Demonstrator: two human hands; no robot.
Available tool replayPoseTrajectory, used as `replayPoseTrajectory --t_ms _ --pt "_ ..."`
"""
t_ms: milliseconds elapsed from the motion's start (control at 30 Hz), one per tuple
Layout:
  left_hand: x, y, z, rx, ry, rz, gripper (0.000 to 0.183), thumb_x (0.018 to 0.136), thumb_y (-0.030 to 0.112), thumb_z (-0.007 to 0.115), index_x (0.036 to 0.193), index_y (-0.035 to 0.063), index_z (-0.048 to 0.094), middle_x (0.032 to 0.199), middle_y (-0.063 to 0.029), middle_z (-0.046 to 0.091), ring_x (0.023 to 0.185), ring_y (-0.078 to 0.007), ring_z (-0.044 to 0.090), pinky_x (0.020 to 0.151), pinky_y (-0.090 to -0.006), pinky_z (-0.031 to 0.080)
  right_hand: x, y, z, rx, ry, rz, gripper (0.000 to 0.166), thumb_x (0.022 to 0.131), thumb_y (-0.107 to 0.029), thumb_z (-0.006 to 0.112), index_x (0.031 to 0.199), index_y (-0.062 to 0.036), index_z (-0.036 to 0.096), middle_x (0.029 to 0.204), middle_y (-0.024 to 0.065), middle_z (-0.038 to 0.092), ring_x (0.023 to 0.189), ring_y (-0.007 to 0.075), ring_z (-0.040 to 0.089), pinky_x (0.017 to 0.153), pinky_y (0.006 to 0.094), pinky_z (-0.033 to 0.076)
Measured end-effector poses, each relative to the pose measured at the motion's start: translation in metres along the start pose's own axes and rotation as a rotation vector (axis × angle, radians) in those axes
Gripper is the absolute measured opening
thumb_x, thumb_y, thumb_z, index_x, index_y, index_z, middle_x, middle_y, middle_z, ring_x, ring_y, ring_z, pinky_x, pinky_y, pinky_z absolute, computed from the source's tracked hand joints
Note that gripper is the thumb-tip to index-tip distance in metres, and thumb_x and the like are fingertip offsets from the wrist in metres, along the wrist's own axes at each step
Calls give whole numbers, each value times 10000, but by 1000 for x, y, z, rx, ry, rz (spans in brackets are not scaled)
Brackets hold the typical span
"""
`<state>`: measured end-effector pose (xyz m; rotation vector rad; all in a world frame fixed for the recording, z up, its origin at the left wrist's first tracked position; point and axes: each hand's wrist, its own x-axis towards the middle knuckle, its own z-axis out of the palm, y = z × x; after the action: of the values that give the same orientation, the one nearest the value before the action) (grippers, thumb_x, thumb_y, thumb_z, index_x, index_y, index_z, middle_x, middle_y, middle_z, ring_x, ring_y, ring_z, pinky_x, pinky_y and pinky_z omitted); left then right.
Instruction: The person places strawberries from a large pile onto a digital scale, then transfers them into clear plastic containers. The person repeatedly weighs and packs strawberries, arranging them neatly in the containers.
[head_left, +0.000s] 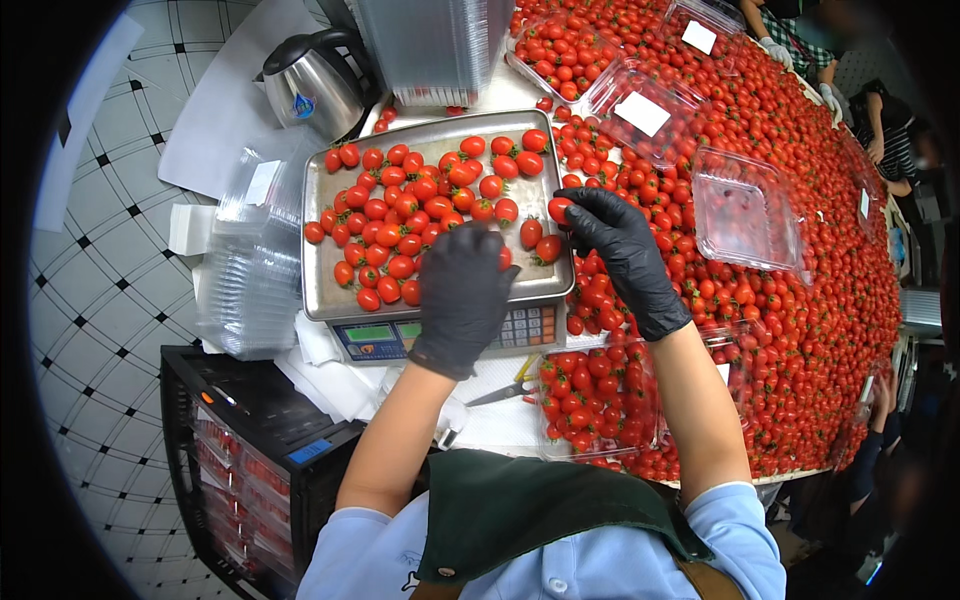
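Many small red tomatoes (388, 235) with green stems lie in a metal tray (439, 133), which rests on a digital scale (365, 343). My left hand (466, 296), in a black glove, is over the tray's lower middle with its palm down. A tomato shows beside its thumb; whether the fingers grip it is hidden. At the tray's right edge my right hand (611, 247), also gloved in black, pinches one cherry tomato (559, 211) between thumb and fingertips. A big pile of loose tomatoes (810, 330) spreads to the right.
Clear plastic clamshells (745, 210) lie on the pile; stacked ones (251, 255) stand left of the tray. A filled clamshell (596, 401) and scissors (499, 394) are near me. An electric kettle (319, 90) stands behind, a black crate (247, 442) lower left. Co-workers' gloved hands (776, 52) are at the far edge.
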<state>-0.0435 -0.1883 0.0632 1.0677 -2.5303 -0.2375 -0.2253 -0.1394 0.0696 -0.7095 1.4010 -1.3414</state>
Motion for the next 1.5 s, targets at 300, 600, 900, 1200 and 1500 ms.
replayPoseTrajectory --t_ms 300,600,900,1200,1500 --pt "-32 -77 -24 -276 333 -177 390 798 -49 514 1173 56 535 1010 -159 564 920 -302 553 815 -385 443 -35 -14 -68 -1440 299 -567 573 728 -181 674 1230 -16 453 1184 188 509 1096 346 470 913 403 386" --pt "-45 -104 -44 78 376 -138 397 772 -26 495 1146 81 575 1110 -179 521 1019 -295 512 830 -365 428 -111 18 -165 -1556 467 -514 211 696 0 535 883 -63 608 1104 118 574 1104 324 482 972 515 311" --pt "-149 -49 -68 -128 134 -428 101 783 100 605 849 30 574 767 -133 579 731 -295 571 650 -386 448 -238 32 -52 -1650 -19 -638 304 662 -49 573 958 -115 580 941 70 542 1007 272 498 1015 544 247" --pt "-238 -33 -46 -121 80 -349 90 827 61 473 875 8 527 802 -179 518 782 -371 510 702 -428 420 -266 63 -49 -1198 256 -553 433 707 11 595 1131 -52 529 1130 148 517 1053 297 491 895 394 393" --pt "-218 -79 -15 74 420 -552 203 788 39 502 981 -1 550 948 -188 522 907 -342 520 810 -399 424 -201 109 -71 -421 446 -132 210 841 -192 620 838 -10 516 728 3 501 666 76 462 592 211 389"
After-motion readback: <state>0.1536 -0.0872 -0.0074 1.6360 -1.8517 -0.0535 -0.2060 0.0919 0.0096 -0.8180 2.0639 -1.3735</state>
